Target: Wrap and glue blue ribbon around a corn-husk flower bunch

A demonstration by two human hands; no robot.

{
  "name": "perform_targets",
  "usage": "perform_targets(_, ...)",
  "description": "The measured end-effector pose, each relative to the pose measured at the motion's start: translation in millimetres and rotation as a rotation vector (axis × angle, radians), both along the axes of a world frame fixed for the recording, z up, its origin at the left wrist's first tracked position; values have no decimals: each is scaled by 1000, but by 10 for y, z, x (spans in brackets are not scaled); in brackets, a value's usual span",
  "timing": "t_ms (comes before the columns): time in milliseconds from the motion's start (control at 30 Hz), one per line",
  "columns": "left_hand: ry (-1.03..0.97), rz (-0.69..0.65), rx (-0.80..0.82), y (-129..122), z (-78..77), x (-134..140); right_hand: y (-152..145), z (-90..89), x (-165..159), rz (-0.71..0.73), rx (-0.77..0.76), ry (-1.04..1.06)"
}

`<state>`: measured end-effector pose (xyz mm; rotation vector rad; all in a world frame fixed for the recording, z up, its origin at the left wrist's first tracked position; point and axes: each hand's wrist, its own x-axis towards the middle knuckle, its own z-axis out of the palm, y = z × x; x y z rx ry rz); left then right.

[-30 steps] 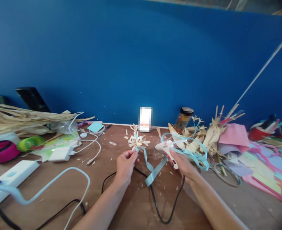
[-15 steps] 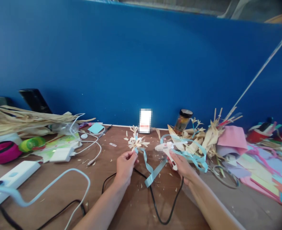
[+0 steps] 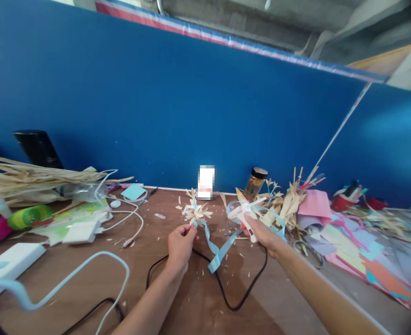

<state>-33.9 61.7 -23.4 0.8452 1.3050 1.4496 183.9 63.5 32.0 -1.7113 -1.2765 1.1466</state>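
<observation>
In the head view my left hand [image 3: 182, 243] pinches the base of a pale flower [image 3: 196, 213] that looks made of dried husk strips. Light blue ribbon [image 3: 221, 253] wraps its stem and trails down to the right in a loose fold. My right hand [image 3: 261, 229] is closed round the handle of a white hot glue gun [image 3: 239, 215], whose nozzle points left toward the flower but stays apart from it. A black cord [image 3: 235, 308] loops below the glue gun. More blue ribbon [image 3: 281, 228] lies behind my right hand.
A dark-lidded jar [image 3: 255, 184] and a bright, blurred-out upright object [image 3: 206, 181] stand by the blue partition [image 3: 177, 102]. Husk strips [image 3: 27, 174], cables and a power strip [image 3: 8, 265] lie left; coloured papers [image 3: 352, 251] lie right. Husk scraps litter the table.
The head view has tilted upward and turned, showing more above the partition. The glue gun has shifted and blurred slightly in my right hand. My left hand still pinches the flower.
</observation>
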Motion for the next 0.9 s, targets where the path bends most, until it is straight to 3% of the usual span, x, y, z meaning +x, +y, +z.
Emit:
perform_targets(500, -30, -7, 30, 25, -62, 2, 224, 30, 59, 179, 91, -411)
perform_targets(900, -15, -6, 16, 6, -9, 3, 227, 37, 28, 267, 96, -509)
